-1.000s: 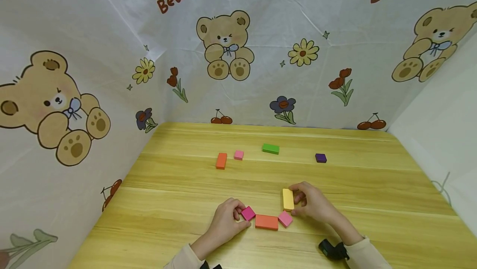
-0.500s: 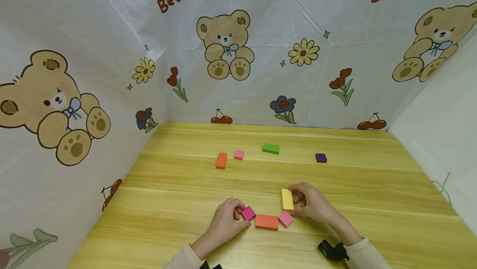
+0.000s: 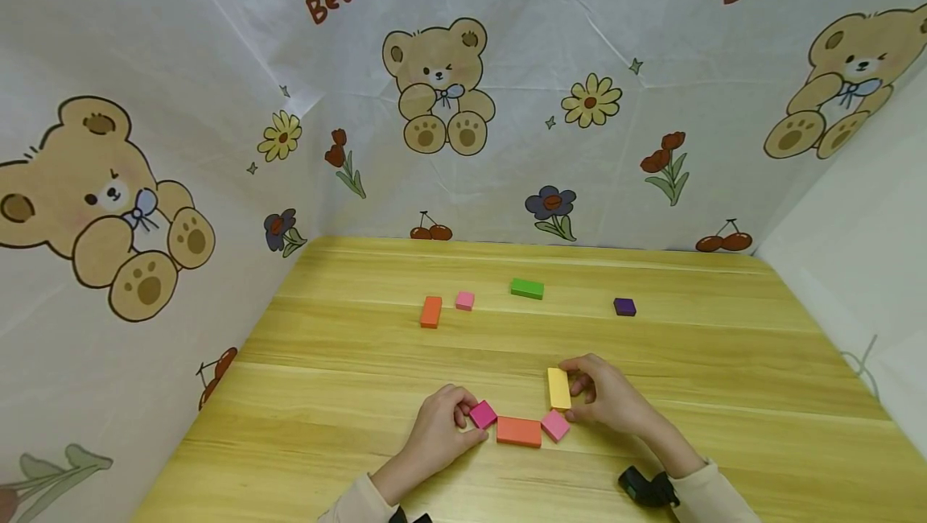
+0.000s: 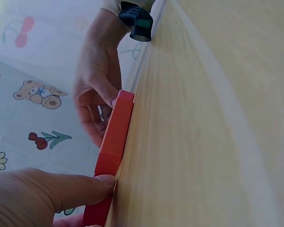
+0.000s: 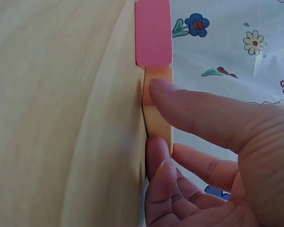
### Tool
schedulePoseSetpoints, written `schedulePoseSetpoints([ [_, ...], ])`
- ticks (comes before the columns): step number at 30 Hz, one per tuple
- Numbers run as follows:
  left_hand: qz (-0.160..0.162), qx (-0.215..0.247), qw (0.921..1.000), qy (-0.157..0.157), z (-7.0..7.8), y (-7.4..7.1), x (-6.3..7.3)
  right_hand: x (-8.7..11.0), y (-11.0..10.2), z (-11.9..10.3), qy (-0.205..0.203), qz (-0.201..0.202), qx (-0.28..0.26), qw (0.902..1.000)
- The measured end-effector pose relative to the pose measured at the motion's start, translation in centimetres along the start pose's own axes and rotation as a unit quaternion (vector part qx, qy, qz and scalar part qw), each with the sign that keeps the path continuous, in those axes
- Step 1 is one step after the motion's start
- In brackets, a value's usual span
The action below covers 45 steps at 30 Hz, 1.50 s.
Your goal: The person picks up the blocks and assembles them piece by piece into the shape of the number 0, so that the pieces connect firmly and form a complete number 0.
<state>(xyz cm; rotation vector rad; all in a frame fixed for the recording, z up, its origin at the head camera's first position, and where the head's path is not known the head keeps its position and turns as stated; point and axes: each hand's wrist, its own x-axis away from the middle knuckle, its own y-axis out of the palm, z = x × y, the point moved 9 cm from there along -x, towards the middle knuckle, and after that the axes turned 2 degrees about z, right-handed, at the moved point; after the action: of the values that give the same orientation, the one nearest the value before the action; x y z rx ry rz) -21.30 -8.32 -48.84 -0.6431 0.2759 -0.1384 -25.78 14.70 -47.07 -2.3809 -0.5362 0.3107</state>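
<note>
In the head view, my left hand [image 3: 438, 430] holds a magenta block [image 3: 483, 415] between thumb and fingers. This block meets the left end of an orange-red rectangular block [image 3: 518, 431] lying flat. A pink block [image 3: 555, 426], turned like a diamond, touches the other end. My right hand [image 3: 608, 396] grips a yellow rectangular block [image 3: 558, 389], with the index finger at its far end and the thumb near its close end. The yellow block's near end meets the pink block. In the right wrist view, the thumb presses on the yellow block [image 5: 158, 116] beside the pink block [image 5: 154, 33].
Farther back on the wooden table [image 3: 348, 362] lie an orange block [image 3: 430, 312], a small pink block [image 3: 465, 301], a green block [image 3: 527, 289] and a dark purple block [image 3: 625, 307]. A bear-print cloth [image 3: 507, 177] hangs behind the table and along its left side.
The yellow block and my right hand have shifted very slightly left since one second ago. My left hand and the other blocks stay where they were.
</note>
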Motion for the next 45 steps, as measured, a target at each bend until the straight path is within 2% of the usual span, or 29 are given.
schedulePoseSetpoints([
  [13, -0.003, 0.000, 1.0000, -0.003, 0.0, 0.1, 0.0, 0.9, -0.2, 0.2, -0.002, -0.017, -0.021, 0.9996],
  [17, -0.005, 0.001, 1.0000, -0.003, -0.1, 0.2, 0.0, 1.7, -0.5, 0.3, -0.005, 0.014, -0.008, 0.9999],
  [21, -0.006, 0.000, 1.0000, -0.005, -0.2, 0.2, 0.0, 2.5, -0.7, -0.3, -0.014, 0.068, 0.043, 0.9966],
  [24, -0.005, -0.001, 1.0000, -0.005, -0.3, 0.2, 0.0, 3.1, -0.3, -1.0, -0.025, 0.093, 0.080, 0.9921],
  [28, -0.003, -0.002, 1.0000, -0.005, -0.3, 0.1, 0.0, 3.5, 0.4, -1.6, -0.036, 0.103, 0.108, 0.9881],
  [45, -0.001, -0.004, 1.0000, -0.004, -0.2, 0.0, 0.1, 4.2, 1.5, -1.8, -0.029, 0.119, 0.140, 0.9826],
])
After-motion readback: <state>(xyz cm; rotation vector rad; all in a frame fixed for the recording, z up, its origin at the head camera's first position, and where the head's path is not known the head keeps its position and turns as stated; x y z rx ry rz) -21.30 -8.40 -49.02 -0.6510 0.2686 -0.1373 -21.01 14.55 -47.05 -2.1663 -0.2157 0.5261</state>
